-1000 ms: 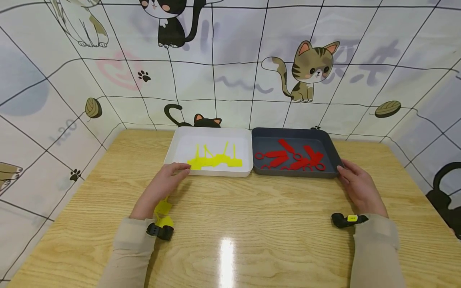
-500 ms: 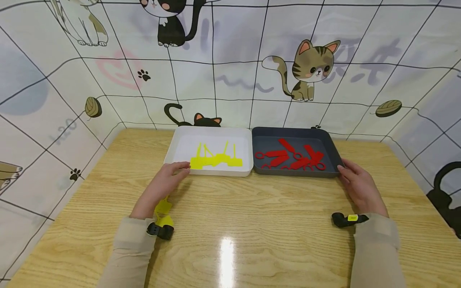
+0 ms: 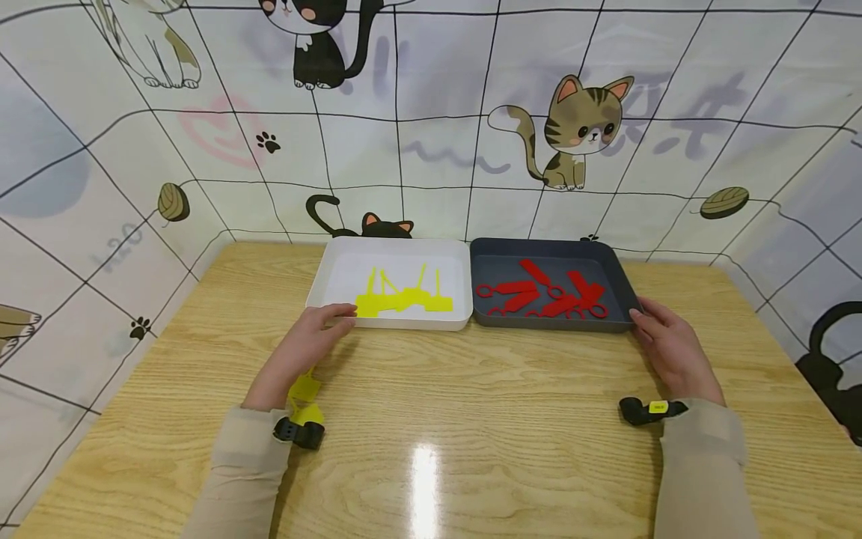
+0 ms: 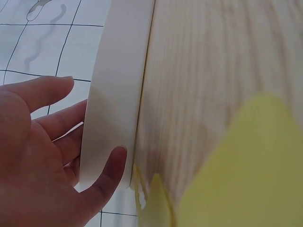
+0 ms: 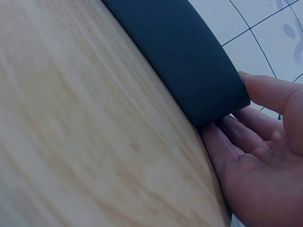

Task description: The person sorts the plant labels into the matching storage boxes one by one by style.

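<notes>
At the white tray's (image 3: 323, 269) front left corner, my left hand (image 3: 316, 333) rests its fingers on the rim and wall, lightly bent. The left wrist view shows one finger (image 4: 116, 161) against the tray wall and the others partly hidden behind it. My right hand (image 3: 673, 344) touches the dark grey tray (image 3: 539, 251) at its front right corner, thumb by the rim and fingers along the side. Flat yellow pieces (image 3: 404, 299) with thin stems lie in the white tray. Several flat red pieces with ring ends (image 3: 518, 288) lie in the grey one.
Both trays stand side by side at the back of the wooden table (image 3: 471, 419), near a cat-patterned cloth wall (image 3: 438, 150). More yellow pieces (image 3: 306, 388) lie on the table under the left wrist. Cameras sit on both wrists.
The yellow pieces nearest my left hand have shifted very slightly to the right since a second ago. Both hands and both trays stay in place.
</notes>
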Action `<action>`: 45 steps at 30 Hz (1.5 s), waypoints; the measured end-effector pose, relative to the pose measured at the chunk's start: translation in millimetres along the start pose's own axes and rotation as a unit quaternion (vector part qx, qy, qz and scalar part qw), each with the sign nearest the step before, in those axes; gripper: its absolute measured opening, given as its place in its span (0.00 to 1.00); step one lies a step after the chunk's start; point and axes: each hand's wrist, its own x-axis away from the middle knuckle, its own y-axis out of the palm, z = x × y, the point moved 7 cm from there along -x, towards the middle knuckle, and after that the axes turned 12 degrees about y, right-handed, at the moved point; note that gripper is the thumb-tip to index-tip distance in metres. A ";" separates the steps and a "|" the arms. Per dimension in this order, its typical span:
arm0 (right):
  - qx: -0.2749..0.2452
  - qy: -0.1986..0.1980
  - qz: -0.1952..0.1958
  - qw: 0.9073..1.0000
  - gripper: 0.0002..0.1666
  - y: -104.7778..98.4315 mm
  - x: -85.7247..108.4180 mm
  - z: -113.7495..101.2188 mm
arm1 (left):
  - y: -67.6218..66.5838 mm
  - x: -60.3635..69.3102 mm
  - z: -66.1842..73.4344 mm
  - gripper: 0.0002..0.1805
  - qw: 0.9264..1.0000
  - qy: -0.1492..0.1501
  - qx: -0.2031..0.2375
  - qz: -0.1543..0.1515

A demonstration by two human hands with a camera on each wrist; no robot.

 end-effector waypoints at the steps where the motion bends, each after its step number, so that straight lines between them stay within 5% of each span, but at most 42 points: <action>1: -0.005 0.000 -0.003 1.000 0.45 0.3 0.3 -0.1 | 0.1 -0.1 0.2 0.24 1.000 0.001 0.000 0.000; 26: -0.019 -0.029 -0.029 0.999 0.43 2.8 1.0 -1.4 | -1.8 2.9 -2.6 0.22 1.000 0.002 0.017 0.005; 38: -0.015 -0.022 -0.028 0.999 0.45 3.1 0.8 -1.5 | -36.8 13.5 -13.0 0.24 0.991 -0.004 0.111 0.070; 45: -0.003 -0.014 -0.023 1.000 0.45 2.6 2.7 -2.3 | -53.3 32.0 -29.7 0.22 0.997 -0.042 0.059 0.016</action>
